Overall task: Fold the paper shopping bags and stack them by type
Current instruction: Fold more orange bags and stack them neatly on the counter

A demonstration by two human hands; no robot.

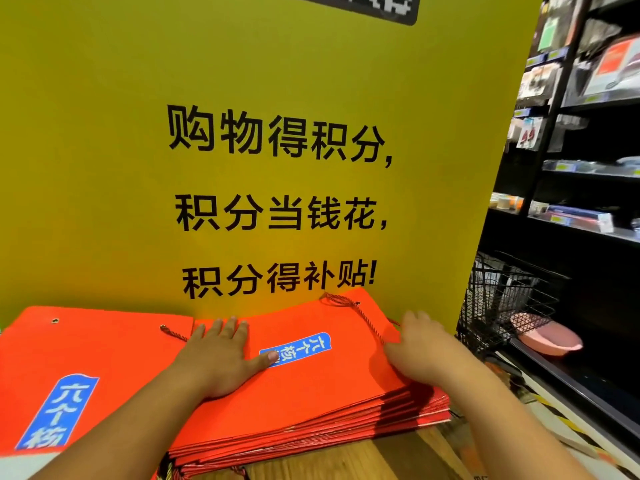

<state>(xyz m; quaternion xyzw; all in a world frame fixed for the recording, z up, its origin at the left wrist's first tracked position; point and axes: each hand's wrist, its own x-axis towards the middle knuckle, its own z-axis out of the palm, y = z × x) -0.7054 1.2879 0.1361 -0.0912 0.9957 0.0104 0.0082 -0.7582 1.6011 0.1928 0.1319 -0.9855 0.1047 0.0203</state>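
Observation:
A stack of several flat red paper bags (311,389) with a blue label lies on a wooden counter (398,455). My left hand (221,358) presses flat on the top bag, fingers straight and spread, thumb on the label. My right hand (420,348) rests on the stack's right edge with straight fingers by the red rope handle (367,320). A second, larger red bag (69,368) with the same blue label lies flat to the left, partly under the stack.
A tall yellow sign (277,168) with black characters stands right behind the bags. To the right a black wire basket (509,299) holds a pink item (547,336), and dark shelves (588,168) carry packaged goods.

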